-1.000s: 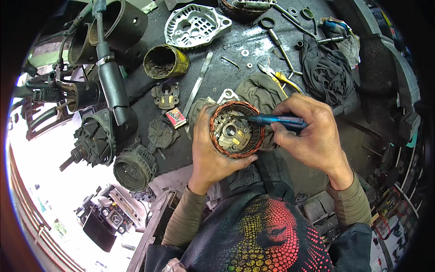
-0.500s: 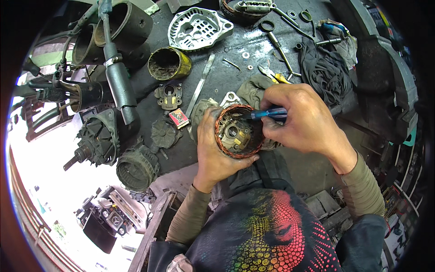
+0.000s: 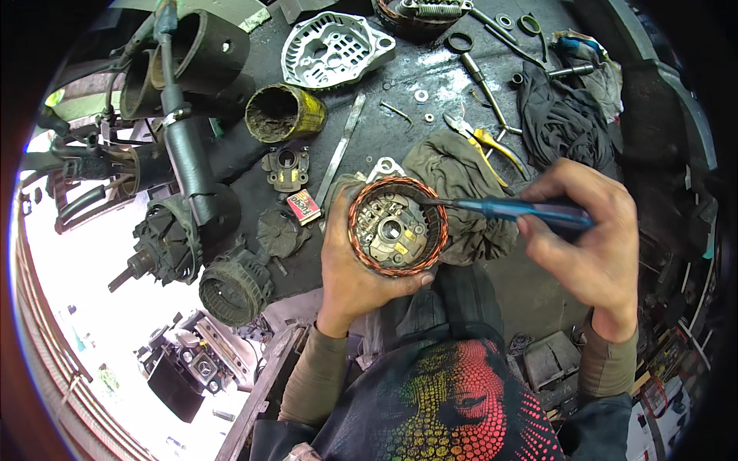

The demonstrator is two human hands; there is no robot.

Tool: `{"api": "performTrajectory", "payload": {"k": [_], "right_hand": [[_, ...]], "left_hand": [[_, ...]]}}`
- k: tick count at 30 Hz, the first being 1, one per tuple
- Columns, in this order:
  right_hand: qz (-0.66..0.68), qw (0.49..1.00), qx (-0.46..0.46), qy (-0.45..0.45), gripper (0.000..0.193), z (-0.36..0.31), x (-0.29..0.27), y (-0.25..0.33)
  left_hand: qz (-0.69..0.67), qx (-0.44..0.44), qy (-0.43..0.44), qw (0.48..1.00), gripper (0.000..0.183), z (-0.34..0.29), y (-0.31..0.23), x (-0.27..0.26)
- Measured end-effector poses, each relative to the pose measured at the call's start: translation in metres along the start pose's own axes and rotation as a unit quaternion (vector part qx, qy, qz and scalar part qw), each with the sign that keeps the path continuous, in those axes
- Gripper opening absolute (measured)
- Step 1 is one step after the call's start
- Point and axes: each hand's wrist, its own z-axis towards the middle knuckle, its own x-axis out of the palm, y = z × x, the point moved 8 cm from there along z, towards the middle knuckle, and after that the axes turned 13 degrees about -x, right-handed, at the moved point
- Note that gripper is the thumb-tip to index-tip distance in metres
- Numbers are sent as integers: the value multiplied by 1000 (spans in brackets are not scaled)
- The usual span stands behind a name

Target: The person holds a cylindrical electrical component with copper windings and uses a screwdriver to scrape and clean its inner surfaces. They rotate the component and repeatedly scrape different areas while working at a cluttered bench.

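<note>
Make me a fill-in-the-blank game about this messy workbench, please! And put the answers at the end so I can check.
1. The right hand holds a blue-handled ____.
2. The copper-wound stator is held by the ____.
3. The pliers on the bench have ____ handles.

Missing words: screwdriver; left hand; yellow.

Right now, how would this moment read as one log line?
Left hand: holding copper-wound ring | Right hand: gripping blue-handled tool, shaft across ring's rim | Nearby: yellow-handled pliers, grey-green cloth
</note>
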Motion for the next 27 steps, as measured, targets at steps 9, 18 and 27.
{"api": "performTrajectory", "payload": {"k": [9, 18, 27], "right_hand": [[59, 994, 43, -82, 41, -16, -13, -21], [37, 990, 38, -131, 44, -32, -21, -40], [46, 991, 54, -117, 44, -37, -18, -38]], "left_hand": [[-236, -119, 14, 964, 137, 11, 22, -17], [-186, -72, 28, 980, 138, 11, 19, -18], [-115, -40, 22, 992, 142, 4, 8, -5]]}}
